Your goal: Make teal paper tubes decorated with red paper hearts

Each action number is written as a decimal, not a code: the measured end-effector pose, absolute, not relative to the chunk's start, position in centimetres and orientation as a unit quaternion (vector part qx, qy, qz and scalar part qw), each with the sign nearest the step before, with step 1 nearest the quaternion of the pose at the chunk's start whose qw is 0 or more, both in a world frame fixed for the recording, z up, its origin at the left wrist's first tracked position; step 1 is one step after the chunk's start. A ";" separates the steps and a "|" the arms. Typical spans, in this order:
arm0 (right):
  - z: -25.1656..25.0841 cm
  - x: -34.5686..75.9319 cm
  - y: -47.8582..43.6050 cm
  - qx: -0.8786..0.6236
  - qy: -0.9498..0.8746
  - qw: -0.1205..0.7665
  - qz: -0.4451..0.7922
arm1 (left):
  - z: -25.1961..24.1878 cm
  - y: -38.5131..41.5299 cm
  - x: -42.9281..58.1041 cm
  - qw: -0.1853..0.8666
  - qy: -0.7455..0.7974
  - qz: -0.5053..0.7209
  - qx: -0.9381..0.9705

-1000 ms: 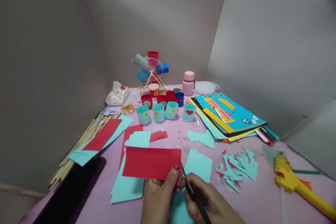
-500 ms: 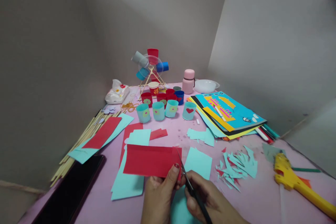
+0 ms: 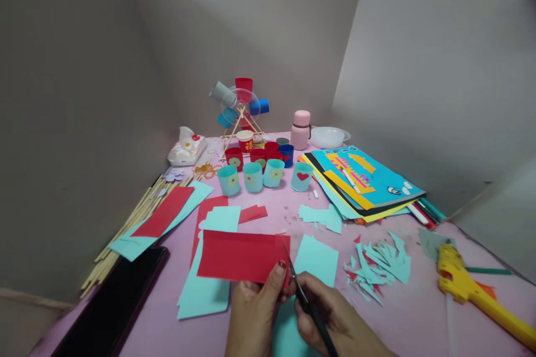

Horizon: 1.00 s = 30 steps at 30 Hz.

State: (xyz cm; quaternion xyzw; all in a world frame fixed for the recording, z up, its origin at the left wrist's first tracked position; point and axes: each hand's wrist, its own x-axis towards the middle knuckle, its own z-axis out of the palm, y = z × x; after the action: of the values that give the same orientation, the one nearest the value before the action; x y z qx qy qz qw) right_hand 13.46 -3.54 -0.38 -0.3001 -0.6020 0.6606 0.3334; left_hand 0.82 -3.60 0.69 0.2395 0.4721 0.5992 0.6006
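Barely a flicker here: against half a second ago, the red paper and the scissors sit almost exactly where they were. Against a second ago, the things on the table stand slightly higher in the view, a small shift of the camera, with the same grip in both hands.

From the left, then: the dark phone (image 3: 113, 301) lies slantwise at the near edge, and right of it pale blue sheets (image 3: 206, 293) lie on the pink table (image 3: 157, 318), partly under the raised paper. Now the left hand (image 3: 256, 315), closed in a firm pinch on the red paper (image 3: 238, 256), thumb across its lower right part, other fingers curled below. That paper is up in front of the person, near the middle, a long rectangle, its long axis running side to side and nearly level, its right end at the blades.

Close beside it, the right hand (image 3: 329, 312), fingers wrapped round the black handles of the scissors (image 3: 307, 304). They point away and a little left, long axis slanting, tips over the paper's right end; how wide the blades part, I can't tell. Further right, a heap of scraps (image 3: 379, 265), then the yellow glue gun (image 3: 473, 293).
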 end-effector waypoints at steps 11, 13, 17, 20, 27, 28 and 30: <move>-0.3 13.7 -3.5 -0.391 -0.550 0.410 0.613 | 0.7 -3.7 0.6 0.601 0.485 0.601 0.205; -0.5 13.8 -3.4 -0.398 -0.541 0.421 0.610 | 0.4 -3.7 0.6 0.601 0.491 0.585 0.236; -0.6 14.2 -3.0 -0.401 -0.527 0.441 0.607 | 0.1 -3.7 0.9 0.607 0.491 0.545 0.305; -0.1 14.4 -2.8 -0.427 -0.502 0.470 0.588 | 0.4 -4.0 1.4 0.626 0.477 0.503 0.356; 0.9 14.5 -2.5 -0.440 -0.474 0.487 0.587 | 1.1 -3.9 1.1 0.656 0.461 0.518 0.299; 0.9 14.5 -2.4 -0.434 -0.475 0.486 0.591 | 1.2 -3.8 0.9 0.662 0.454 0.525 0.282; 0.9 14.5 -2.3 -0.432 -0.484 0.480 0.591 | 1.2 -3.6 0.7 0.671 0.444 0.535 0.257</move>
State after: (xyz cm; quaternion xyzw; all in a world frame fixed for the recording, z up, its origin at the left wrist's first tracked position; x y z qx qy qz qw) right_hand 14.49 -2.32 0.91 -0.4316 -0.4840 0.5908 0.4801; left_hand 0.67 -3.58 1.20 0.2571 0.4444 0.5347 0.6712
